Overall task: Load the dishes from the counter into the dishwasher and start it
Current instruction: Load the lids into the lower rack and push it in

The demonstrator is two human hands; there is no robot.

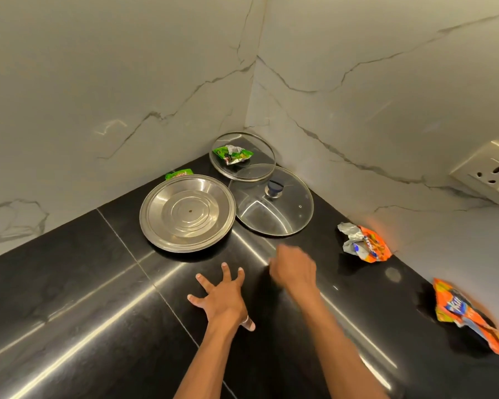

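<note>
From where I stand, three dishes lie on the black counter (69, 283) beyond the hands: one steel plate (188, 213) ahead of the left hand (222, 295), one larger glass lid (274, 208) ahead of the right hand (293, 269), and one smaller glass lid (242, 156) farther past it. Four crumpled wrappers: two green, one green wrapper (232, 154) on the smaller lid and another (179, 174) behind the plate, and two orange, a near orange wrapper (366, 243) and a far orange wrapper (467, 315), both right of the right hand. One wall socket (490, 172)

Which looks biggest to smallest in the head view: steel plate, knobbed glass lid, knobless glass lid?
Steel plate
knobbed glass lid, nearly alike, so that order is unsure
knobless glass lid, clearly smallest, though farthest back
</note>
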